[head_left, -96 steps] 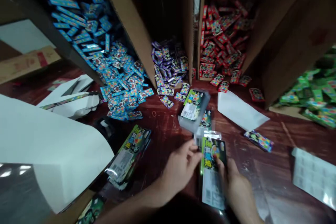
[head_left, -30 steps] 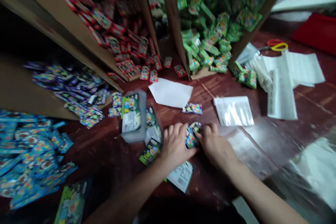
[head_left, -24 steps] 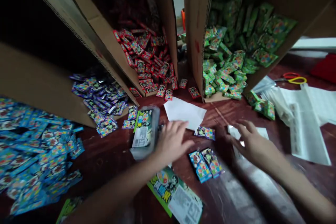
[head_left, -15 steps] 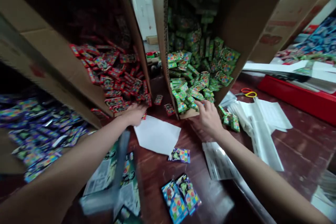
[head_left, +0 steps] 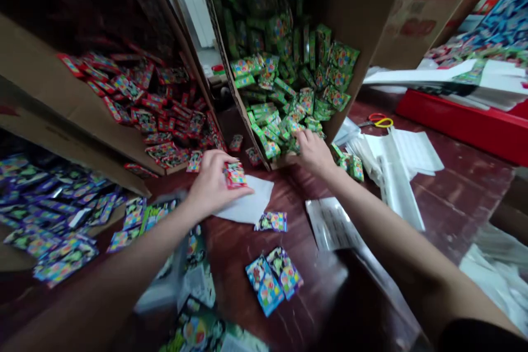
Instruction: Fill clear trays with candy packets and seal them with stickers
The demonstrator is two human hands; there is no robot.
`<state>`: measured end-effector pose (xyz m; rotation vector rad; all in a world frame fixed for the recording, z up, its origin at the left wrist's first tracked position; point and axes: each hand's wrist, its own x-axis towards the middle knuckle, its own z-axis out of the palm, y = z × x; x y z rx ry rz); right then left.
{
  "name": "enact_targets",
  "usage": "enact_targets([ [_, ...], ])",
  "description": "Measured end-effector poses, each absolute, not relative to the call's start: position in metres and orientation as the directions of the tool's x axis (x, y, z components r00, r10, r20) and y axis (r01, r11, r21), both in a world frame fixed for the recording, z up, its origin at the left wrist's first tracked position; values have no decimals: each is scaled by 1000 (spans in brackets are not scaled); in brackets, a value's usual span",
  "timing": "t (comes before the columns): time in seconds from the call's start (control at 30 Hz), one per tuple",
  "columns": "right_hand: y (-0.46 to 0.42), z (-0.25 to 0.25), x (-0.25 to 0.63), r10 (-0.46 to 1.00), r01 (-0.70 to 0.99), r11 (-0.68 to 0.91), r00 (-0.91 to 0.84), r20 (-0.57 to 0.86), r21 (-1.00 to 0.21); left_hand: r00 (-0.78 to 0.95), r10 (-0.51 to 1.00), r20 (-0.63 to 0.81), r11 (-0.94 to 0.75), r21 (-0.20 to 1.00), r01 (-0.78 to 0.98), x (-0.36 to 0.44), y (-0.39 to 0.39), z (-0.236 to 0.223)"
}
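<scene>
My left hand (head_left: 212, 187) is closed around a small red packet (head_left: 236, 175), pinched between thumb and fingers above a white paper sheet (head_left: 247, 206). Left of it, red packets (head_left: 160, 121) fill a tilted cardboard box. My right hand (head_left: 313, 153) is at the lower lip of another box, with curled fingers against the pile of green packets (head_left: 284, 110); what they grip is hidden. On the table below lie a purple packet (head_left: 272, 221) by the paper, and a blue packet (head_left: 264, 286) beside another purple packet (head_left: 284, 272).
Purple packets (head_left: 58, 192) spill out at the left. Printed plastic bags (head_left: 198, 280) lie near my left forearm. At right are a clear plastic sleeve (head_left: 334, 225), loose green packets (head_left: 350, 165), scissors (head_left: 381, 120), white sheets (head_left: 416, 151) and a red box (head_left: 462, 126).
My left hand has come away from the red pile with a red packet and is over the paper. My right hand's fingers now reach the green packets. The view has shifted.
</scene>
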<state>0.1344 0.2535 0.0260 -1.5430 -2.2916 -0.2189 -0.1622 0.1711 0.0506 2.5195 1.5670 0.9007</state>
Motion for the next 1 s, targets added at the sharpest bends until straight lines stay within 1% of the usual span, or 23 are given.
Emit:
enact_targets([
  [0.07,250,27,137,872,914,396,-344,347,-87,353,805,476,-569,453,686,-109,122,36],
  [0.13,247,32,142,880,912,398,-349,323,-100,385,829,406,-557,534,637,-60,79,15],
  [0.17,245,36,145,879,910,398,-343,331,-114,387,851,354,-524,537,661,-41,61,4],
  [0.23,236,49,157,866,899,408,-325,381,-160,381,892,245,-453,472,757,-13,34,-14],
  [0.33,202,64,188,830,853,450,-290,476,-264,390,912,130,-411,316,855,-5,14,-27],
  [0.37,183,65,200,832,833,456,-274,483,-314,407,907,107,-420,287,861,-9,9,-28],
  [0.43,136,54,223,873,770,426,-212,440,-475,450,890,72,-452,267,851,-23,1,-25],
  [0.5,78,32,240,942,633,329,-169,290,-701,494,868,39,-485,274,830,-38,-7,-22],
  [0.53,48,18,244,963,585,268,-140,230,-765,512,859,28,-498,283,820,-44,-10,-20],
  [0.57,19,6,246,975,589,222,-131,179,-777,521,853,24,-504,295,812,-48,-12,-19],
  [0.6,-7,-5,247,983,631,184,-123,138,-754,524,852,25,-505,309,806,-51,-12,-18],
  [0.67,-44,-17,245,987,759,143,-153,39,-635,524,851,46,-507,333,795,-50,-10,-18],
  [0.7,-55,-18,245,983,814,157,-183,9,-560,528,847,59,-514,339,788,-48,-8,-18],
  [0.77,-61,-13,248,951,847,268,-308,-12,-459,558,826,78,-549,338,765,-42,-2,-19],
  [0.8,-58,-9,251,914,821,360,-406,-11,-443,586,806,81,-576,335,746,-39,0,-19],
  [0.87,-47,-2,257,777,693,551,-629,-17,-466,648,758,73,-630,337,699,-35,2,-18],
  [0.9,-40,0,259,699,622,615,-714,-29,-485,678,732,64,-654,343,674,-34,2,-18],
  [0.93,-33,-1,259,637,571,655,-769,-44,-495,700,712,54,-670,350,654,-34,1,-17],
  [0.97,-27,-3,256,612,555,672,-789,-54,-491,712,701,45,-677,356,644,-35,-1,-17],
  [1.0,-21,-6,252,631,580,668,-774,-58,-466,713,700,36,-675,360,644,-35,-4,-17],
])
